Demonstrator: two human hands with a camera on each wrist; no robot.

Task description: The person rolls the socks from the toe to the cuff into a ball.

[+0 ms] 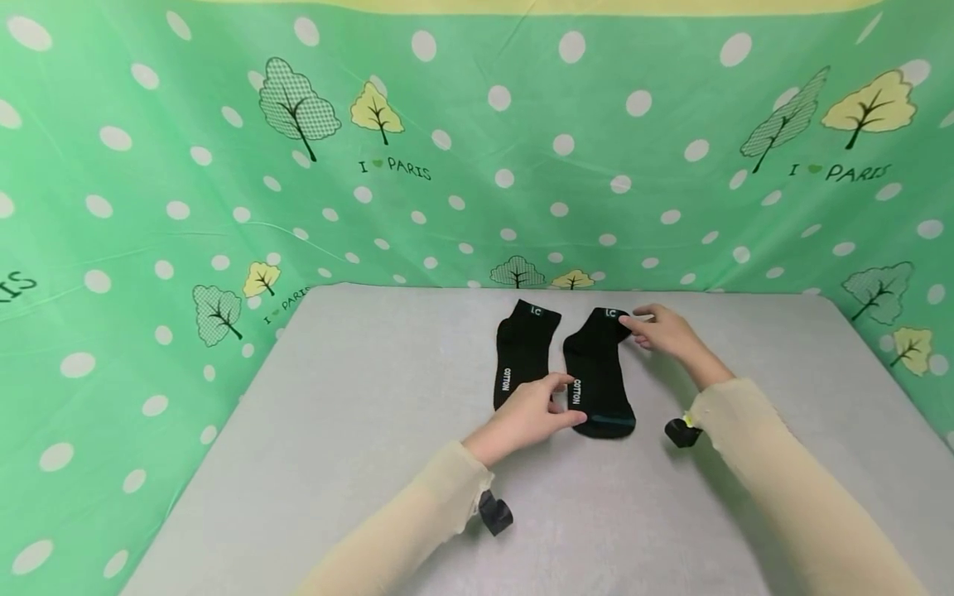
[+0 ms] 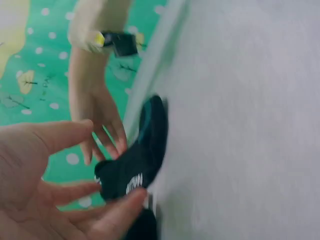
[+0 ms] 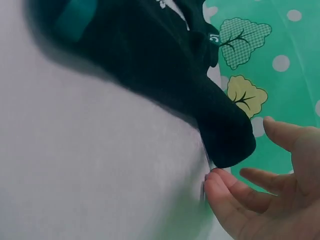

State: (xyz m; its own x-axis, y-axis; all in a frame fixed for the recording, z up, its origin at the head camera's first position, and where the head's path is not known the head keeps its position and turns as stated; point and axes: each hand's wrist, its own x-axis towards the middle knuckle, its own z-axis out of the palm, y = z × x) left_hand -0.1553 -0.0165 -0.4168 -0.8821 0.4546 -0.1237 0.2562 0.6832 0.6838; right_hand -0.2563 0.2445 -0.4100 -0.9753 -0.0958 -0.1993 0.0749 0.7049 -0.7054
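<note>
— Black knit, two items: first sock, second sock, lying flat side by side, a narrow strip of the pale grey table between them. Placement of the first?

— Between the two hands. Its cuff end is at the fingertips of the right hand; its toe end, with a teal band, is just beside the thumb tip of the left hand.

— Condition of the fingers?

— Left: thumb and forefinger spread apart, both tips at the sock's near side edge, the forefinger by the white "COTTON" lettering. Right: thumb apart from the fingers, the cuff end next to the tips. Neither hand is clamped on anything; whether the right fingertips press the knit, cannot tell.

— And the second sock?

— Beyond the left knuckles, the left hand covering its toe end in the head view. White "COTTON" lettering along the side, a small pale mark on the cuff.

— Accessories?

— Cream sleeves, behind the fingers of each hand; a black wrist piece behind the left fingers. Past all fingertips, green cloth, white dots, printed trees, "PARIS" lettering.
</note>
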